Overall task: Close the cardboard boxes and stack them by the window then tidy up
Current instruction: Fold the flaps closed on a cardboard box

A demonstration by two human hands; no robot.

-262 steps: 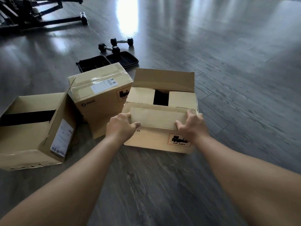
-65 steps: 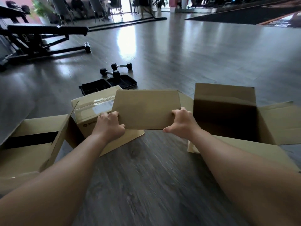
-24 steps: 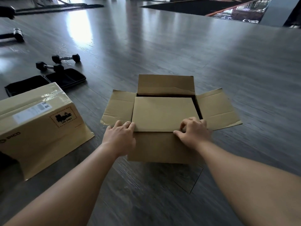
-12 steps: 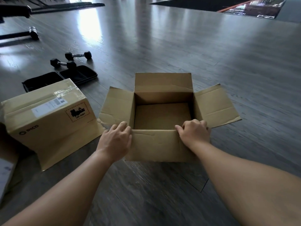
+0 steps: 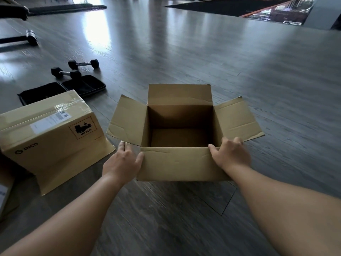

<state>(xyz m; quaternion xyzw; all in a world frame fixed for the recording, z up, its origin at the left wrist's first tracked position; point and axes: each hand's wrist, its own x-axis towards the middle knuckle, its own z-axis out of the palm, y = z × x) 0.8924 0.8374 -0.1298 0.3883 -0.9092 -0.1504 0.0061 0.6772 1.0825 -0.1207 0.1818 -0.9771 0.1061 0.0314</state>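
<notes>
An open cardboard box [image 5: 177, 163] stands upright on the floor in front of me, empty inside. Its far flap stands up, its left and right flaps splay outward, and its near flap hangs down over the front wall. My left hand [image 5: 122, 159] grips the near left corner, thumb on the front and fingers under the left flap. My right hand [image 5: 230, 154] grips the near right corner below the right flap. A taped, shut box [image 5: 49, 137] with a white label lies to the left, one loose flap flat on the floor.
The edge of a third box [image 5: 4, 196] shows at the far left. Behind the taped box lie an open black case [image 5: 62, 89] and two small dumbbells [image 5: 84, 64]. A bench leg [image 5: 18, 38] and a thick rope [image 5: 64, 9] are at the back left. Bare wooden floor stretches to the right.
The near flap, which covered the opening a second ago, has swung out and down over the front wall. My hands have slid apart from the flap's edge to the box's near corners.
</notes>
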